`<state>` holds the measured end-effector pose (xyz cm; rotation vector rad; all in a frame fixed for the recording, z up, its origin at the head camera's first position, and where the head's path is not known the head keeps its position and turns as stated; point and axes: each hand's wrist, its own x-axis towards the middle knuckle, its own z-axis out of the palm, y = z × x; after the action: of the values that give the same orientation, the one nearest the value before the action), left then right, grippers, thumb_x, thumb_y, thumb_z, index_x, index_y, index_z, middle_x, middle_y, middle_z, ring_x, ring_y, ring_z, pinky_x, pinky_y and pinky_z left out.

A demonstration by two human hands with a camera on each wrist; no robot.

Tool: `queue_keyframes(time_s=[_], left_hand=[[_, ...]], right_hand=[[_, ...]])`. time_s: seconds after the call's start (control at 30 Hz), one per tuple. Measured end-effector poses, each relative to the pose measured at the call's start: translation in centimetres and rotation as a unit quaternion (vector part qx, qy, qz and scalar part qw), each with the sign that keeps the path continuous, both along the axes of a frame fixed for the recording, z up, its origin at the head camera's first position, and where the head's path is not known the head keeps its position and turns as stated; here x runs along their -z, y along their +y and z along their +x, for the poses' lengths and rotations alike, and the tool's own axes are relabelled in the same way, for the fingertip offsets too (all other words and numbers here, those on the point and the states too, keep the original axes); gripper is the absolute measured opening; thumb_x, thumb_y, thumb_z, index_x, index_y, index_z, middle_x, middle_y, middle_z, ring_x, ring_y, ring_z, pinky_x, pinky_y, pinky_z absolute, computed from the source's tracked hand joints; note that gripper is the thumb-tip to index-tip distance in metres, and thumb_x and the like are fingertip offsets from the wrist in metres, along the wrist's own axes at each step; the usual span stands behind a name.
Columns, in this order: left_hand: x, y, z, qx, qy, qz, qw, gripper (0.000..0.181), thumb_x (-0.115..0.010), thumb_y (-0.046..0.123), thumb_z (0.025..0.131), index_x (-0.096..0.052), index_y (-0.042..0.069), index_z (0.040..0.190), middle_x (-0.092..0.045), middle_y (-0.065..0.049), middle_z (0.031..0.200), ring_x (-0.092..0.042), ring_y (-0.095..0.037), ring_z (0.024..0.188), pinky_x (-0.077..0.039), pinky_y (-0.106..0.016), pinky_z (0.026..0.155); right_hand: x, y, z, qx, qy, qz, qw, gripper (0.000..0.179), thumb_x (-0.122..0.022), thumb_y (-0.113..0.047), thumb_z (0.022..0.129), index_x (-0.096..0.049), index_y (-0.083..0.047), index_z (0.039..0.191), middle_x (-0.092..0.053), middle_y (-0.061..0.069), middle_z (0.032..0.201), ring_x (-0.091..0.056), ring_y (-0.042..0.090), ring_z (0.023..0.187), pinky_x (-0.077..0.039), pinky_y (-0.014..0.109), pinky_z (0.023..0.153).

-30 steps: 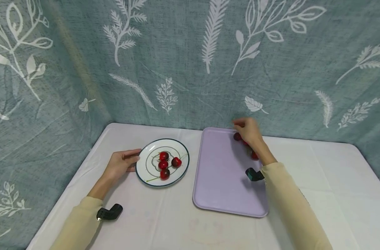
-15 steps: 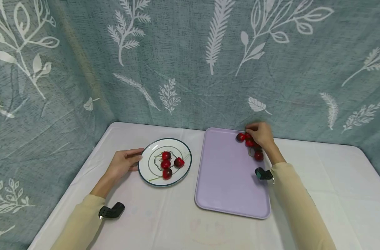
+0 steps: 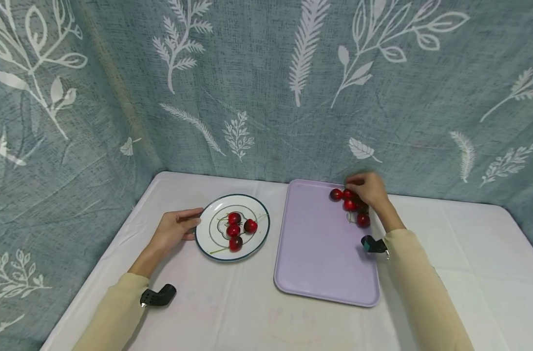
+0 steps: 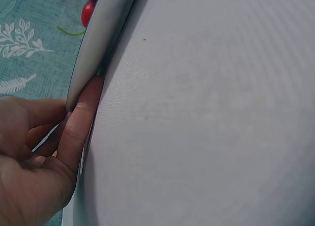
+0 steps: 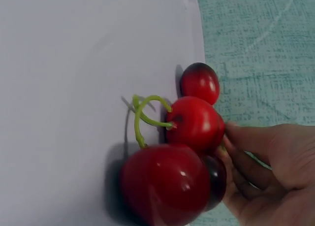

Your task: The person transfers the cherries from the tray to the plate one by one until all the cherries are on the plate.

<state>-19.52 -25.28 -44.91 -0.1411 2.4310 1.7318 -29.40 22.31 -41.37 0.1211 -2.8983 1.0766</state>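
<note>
My left hand [image 3: 174, 229] holds the left rim of a white plate [image 3: 208, 243] with a dark blue edge. In the left wrist view, the fingers [image 4: 81, 120] lie on the plate's rim. Several red cherries [image 3: 233, 230] with green stems lie in the plate's middle. My right hand [image 3: 369, 189] is at the back right corner of a lilac tray [image 3: 323, 253], over a cluster of dark red cherries [image 3: 350, 204]. In the right wrist view, its thumb and fingers pinch at a red cherry [image 5: 194, 122]; the exact contact is partly hidden behind the fruit.
A white cloth [image 3: 249, 297] covers the table. Blue-green patterned fabric [image 3: 266, 126] hangs directly behind it and at the left. The tray stands right of the plate, with a narrow gap between them. The tray's rim is low.
My right hand has moved right and down to the cherries at the tray's back corner, and its fingertips have closed there. The left hand stays at the plate.
</note>
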Motion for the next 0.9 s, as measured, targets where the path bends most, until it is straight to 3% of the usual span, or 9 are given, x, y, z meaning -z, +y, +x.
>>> queue_keyframes(time_s=[0.23, 0.57, 0.7, 0.9], left_hand=[[-0.1, 0.1, 0.0, 0.001, 0.001, -0.002, 1.0, 0.042, -0.054, 0.003, 0.099, -0.049, -0.006, 0.139, -0.049, -0.029, 0.139, -0.062, 0.002, 0.086, -0.061, -0.025, 0.07], [0.0, -0.1, 0.0, -0.003, 0.002, -0.015, 0.9999, 0.041, -0.055, 0.005, 0.099, -0.051, -0.005, 0.139, -0.052, -0.029, 0.135, -0.06, 0.003, 0.082, -0.06, -0.021, 0.066], [-0.1, -0.1, 0.0, -0.002, 0.002, -0.01, 0.9999, 0.041, -0.055, 0.005, 0.099, -0.05, -0.005, 0.139, -0.051, -0.029, 0.136, -0.061, 0.004, 0.083, -0.06, -0.022, 0.066], [-0.1, -0.1, 0.0, 0.004, 0.003, -0.003, 1.0, 0.041, -0.054, 0.005, 0.1, -0.05, -0.005, 0.14, -0.049, -0.029, 0.139, -0.061, 0.004, 0.085, -0.06, -0.022, 0.067]], right_hand=[[-0.4, 0.4, 0.2, -0.026, -0.025, -0.018, 0.9992, 0.025, -0.063, -0.001, 0.094, -0.066, 0.011, 0.115, -0.07, 0.026, 0.105, -0.067, 0.036, 0.096, -0.058, 0.04, 0.08], [-1.5, -0.1, 0.7, -0.046, -0.021, -0.001, 0.9987, 0.025, -0.061, 0.003, 0.093, -0.065, 0.012, 0.116, -0.07, 0.026, 0.102, -0.068, 0.036, 0.092, -0.058, 0.035, 0.074], [-1.4, -0.3, 1.0, -0.041, -0.015, 0.02, 0.9989, 0.026, -0.062, 0.002, 0.093, -0.065, 0.012, 0.116, -0.07, 0.026, 0.101, -0.067, 0.036, 0.09, -0.057, 0.038, 0.074], [-1.0, -0.3, 1.1, -0.047, -0.019, 0.041, 0.9979, 0.028, -0.061, -0.004, 0.095, -0.063, 0.011, 0.119, -0.067, 0.028, 0.109, -0.065, 0.039, 0.1, -0.055, 0.049, 0.087]])
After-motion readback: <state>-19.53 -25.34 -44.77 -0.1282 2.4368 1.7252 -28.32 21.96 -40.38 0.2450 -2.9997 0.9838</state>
